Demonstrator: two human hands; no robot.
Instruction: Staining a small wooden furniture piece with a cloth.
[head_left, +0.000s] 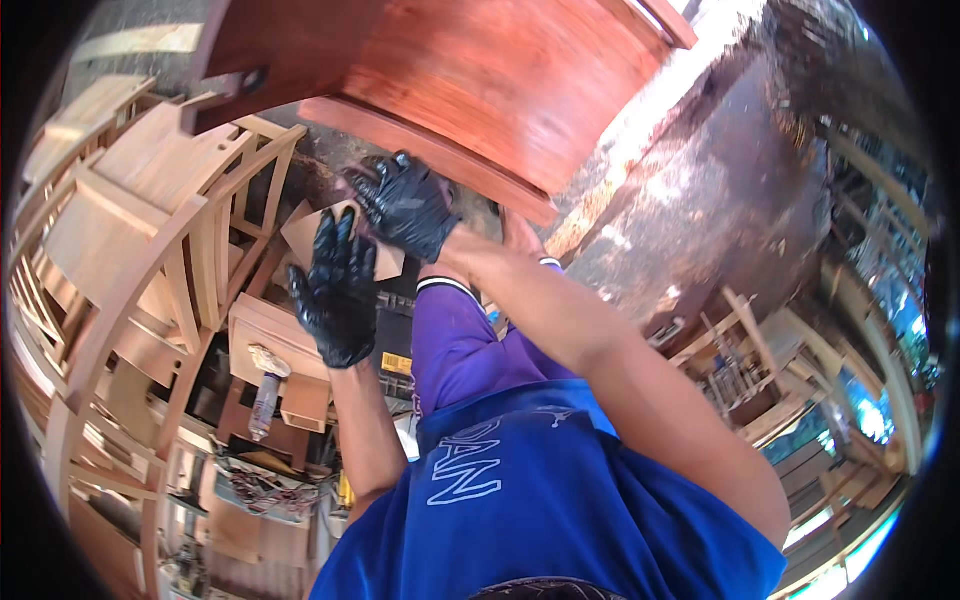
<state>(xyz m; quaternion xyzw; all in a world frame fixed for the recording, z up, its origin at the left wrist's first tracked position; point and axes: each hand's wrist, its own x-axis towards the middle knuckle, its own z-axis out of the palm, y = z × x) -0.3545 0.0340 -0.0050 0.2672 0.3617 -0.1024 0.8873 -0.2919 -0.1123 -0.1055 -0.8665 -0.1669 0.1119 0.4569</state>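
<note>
Both my hands wear black gloves that look wet and shiny. My left hand (335, 290) is raised with its fingers stretched out, and nothing shows in its grasp. Just to its right and farther out, my right hand (408, 208) has curled fingers around something dull and pinkish, blurred and mostly hidden. Behind the hands lies a flat tan sheet (390, 263), partly covered by them. Beyond my right hand stands a reddish-brown stained wooden furniture piece (480, 90), with a broad panel and a raised side; neither hand clearly touches it.
Unstained wooden chair frames (150, 230) crowd the left. Below my left hand are a small wooden box (305, 403), a spray can (264, 405) and a tray of tangled wires (265, 490). A black case (393, 335) sits by my legs. Wood scraps (740, 370) lie at right on the stained floor (720, 190).
</note>
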